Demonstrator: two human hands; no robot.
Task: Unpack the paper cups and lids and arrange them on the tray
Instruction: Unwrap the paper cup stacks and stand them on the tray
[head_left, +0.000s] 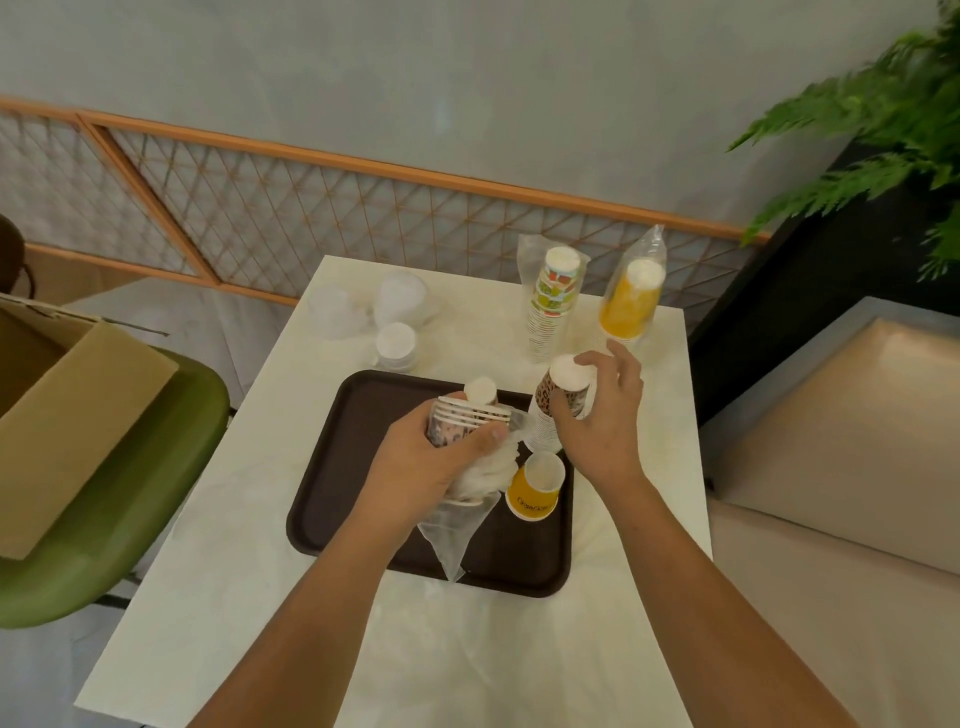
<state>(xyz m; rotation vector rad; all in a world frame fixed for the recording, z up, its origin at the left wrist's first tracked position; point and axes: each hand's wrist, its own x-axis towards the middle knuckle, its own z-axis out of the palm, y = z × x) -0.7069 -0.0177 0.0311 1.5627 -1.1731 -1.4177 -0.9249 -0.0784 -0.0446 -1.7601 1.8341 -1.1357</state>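
Over the brown tray (337, 493) the left hand (436, 462) curls around a short stack of patterned cups (467, 418), its plastic sleeve (454, 535) trailing toward 6 o'clock, while the right hand (597, 421) grips the top of a tall brown-print stack (563, 392) at the tray's 1 o'clock corner. 1 yellow cup (537, 486) sits mouth-up on the tray at 3 o'clock. Beyond it, a green-print stack (553, 301) and a yellow stack (631, 301) stand sleeved at 1 o'clock, with white lids (397, 340) at 11.

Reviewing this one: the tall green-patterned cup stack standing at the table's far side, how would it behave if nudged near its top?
The green-patterned stack is tall and narrow, so it would probably tip rather than slide. Being nested paper cups, it is likely light for its size. Its loose plastic sleeve may feel slippery and shift when gripped.
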